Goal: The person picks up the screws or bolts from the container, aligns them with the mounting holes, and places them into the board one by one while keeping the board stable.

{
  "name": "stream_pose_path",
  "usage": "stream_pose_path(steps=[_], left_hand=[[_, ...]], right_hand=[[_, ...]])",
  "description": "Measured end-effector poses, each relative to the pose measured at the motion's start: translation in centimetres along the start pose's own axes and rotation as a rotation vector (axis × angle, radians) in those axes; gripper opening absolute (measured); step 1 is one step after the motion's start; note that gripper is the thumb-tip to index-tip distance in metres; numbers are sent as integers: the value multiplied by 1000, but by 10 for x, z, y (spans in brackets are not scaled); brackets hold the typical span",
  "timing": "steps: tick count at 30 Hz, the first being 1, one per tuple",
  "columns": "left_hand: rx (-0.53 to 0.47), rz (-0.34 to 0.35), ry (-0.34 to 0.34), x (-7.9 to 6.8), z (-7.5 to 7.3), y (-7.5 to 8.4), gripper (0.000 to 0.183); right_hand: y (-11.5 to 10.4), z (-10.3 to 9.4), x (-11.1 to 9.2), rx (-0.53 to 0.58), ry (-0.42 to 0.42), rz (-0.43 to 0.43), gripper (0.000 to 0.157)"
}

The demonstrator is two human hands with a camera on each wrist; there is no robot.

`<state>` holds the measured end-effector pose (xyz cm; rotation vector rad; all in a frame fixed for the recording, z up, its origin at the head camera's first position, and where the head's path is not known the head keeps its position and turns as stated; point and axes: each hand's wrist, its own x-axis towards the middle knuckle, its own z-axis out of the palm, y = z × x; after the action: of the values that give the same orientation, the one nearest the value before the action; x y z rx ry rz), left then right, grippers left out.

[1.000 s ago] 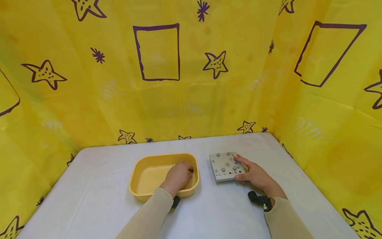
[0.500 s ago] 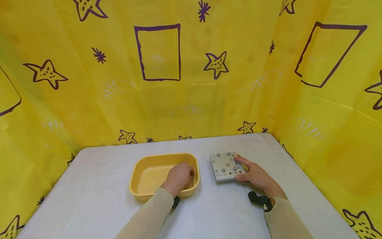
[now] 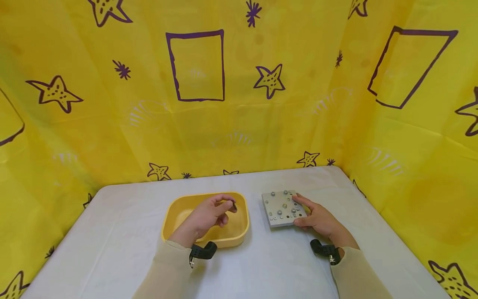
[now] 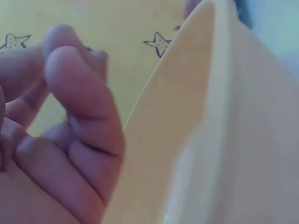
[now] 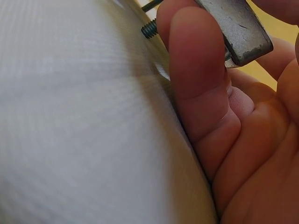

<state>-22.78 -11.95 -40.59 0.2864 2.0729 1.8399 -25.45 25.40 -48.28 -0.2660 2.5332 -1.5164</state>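
Over the yellow plastic tray (image 3: pixel 239 238), my left hand (image 3: pixel 204 216) pinches a small dark piece (image 3: pixel 234 205) between thumb and fingertips. The left wrist view shows that hand's curled fingers (image 4: pixel 77 88) beside the tray's wall, with most of the piece hidden behind them. My right hand (image 3: pixel 319 219) grips the right side of a square silver metal plate (image 3: pixel 275 205), thumb at its near edge. Several bolts and small holes mark the plate's top. In the right wrist view, a threaded screw end (image 5: pixel 149 29) pokes out below the plate, close to a fingertip.
A white cloth (image 3: pixel 269 265) covers the table. Yellow curtains printed with purple stars (image 3: pixel 270 81) stand behind it and at both sides. Each wrist wears a black camera mount, such as the left one (image 3: pixel 203 250).
My left hand has lifted from inside the tray's right end and drawn back to the left, the dark piece now showing at its fingertips. The right hand and the plate have stayed put.
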Motion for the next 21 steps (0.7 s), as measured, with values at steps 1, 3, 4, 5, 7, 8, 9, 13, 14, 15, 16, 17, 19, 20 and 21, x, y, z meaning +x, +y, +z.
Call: stream_pose_path(steps=[1, 3, 4, 5, 7, 8, 9, 13, 14, 15, 16, 17, 19, 20, 21], left_hand=[[-3, 17, -2, 1, 2, 1, 33], [3, 47, 1, 6, 9, 2, 30], [21, 64, 4, 8, 15, 4, 28], [51, 76, 10, 11, 21, 6, 25], [111, 95, 15, 17, 36, 10, 20], [148, 101, 18, 21, 45, 12, 19], [187, 105, 17, 24, 54, 13, 18], [315, 101, 13, 40, 88, 19, 17], [347, 96, 11, 43, 96, 20, 17], [380, 90, 8, 47, 102, 20, 17], [415, 84, 9, 51, 108, 21, 17], [450, 82, 11, 55, 113, 20, 17], [505, 80, 14, 61, 120, 19, 16], [533, 79, 16, 64, 123, 19, 15], [564, 88, 19, 67, 125, 18, 15]], right_hand=[[0, 0, 0, 0, 1, -1, 94], [0, 0, 0, -4, -2, -11, 93], [-1, -1, -1, -2, -1, -11, 93], [-1, -1, -1, -4, -1, -12, 93], [-2, -1, -1, -6, 1, -6, 92], [-2, -1, -1, -11, 0, -10, 92], [-2, -1, -1, -16, -2, -11, 92], [-2, -1, 0, -20, 10, 14, 91], [-1, -1, 1, -21, 7, 10, 91], [-1, -1, 1, -18, 7, 14, 90], [-1, -1, 1, -16, 10, 17, 90], [0, -2, 1, -17, 12, 13, 89], [1, -2, 1, -13, 10, 7, 88], [1, -2, 0, -12, 9, 3, 88], [1, -2, 0, -11, 11, 6, 88]])
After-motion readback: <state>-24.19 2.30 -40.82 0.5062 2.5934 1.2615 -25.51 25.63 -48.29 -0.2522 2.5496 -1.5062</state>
